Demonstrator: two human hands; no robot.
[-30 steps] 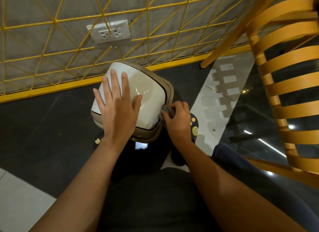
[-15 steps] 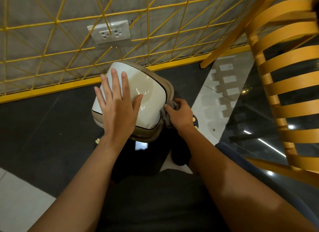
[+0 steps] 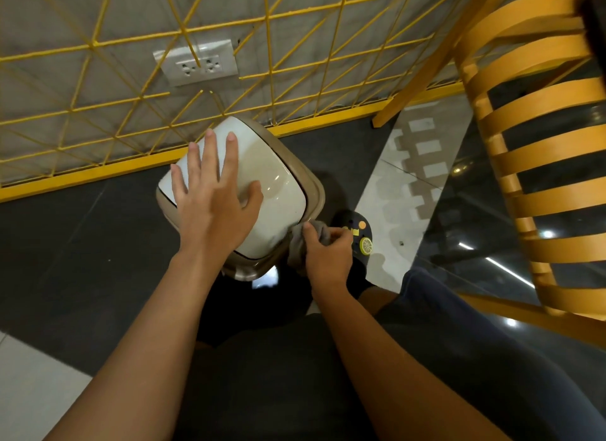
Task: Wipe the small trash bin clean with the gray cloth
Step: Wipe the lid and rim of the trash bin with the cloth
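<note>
Small trash bin, glossy white lid on beige plastic body (image 3: pixel 285 191): stands on dark floor (image 3: pixel 82 243), mid-frame, yellow wire grid panel (image 3: pixel 295 63) close at its 12 o'clock.

Left hand (image 3: pixel 213 211): flat on lid, fingers (image 3: pixel 210 155) straight, spread wide.

Right hand (image 3: pixel 328 257): at bin's 5 o'clock corner, fingers curled round bunched gray cloth (image 3: pixel 296 243), cloth against the rim.

Orange slatted wooden chair (image 3: pixel 541 145): 3 o'clock of bin, apart.

Gray wall (image 3: pixel 295 1), yellow wire grid (image 3: pixel 269 47), socket (image 3: pixel 196 63), dark floor (image 3: pixel 65 230), orange slatted chair (image 3: pixel 537 152)
</note>
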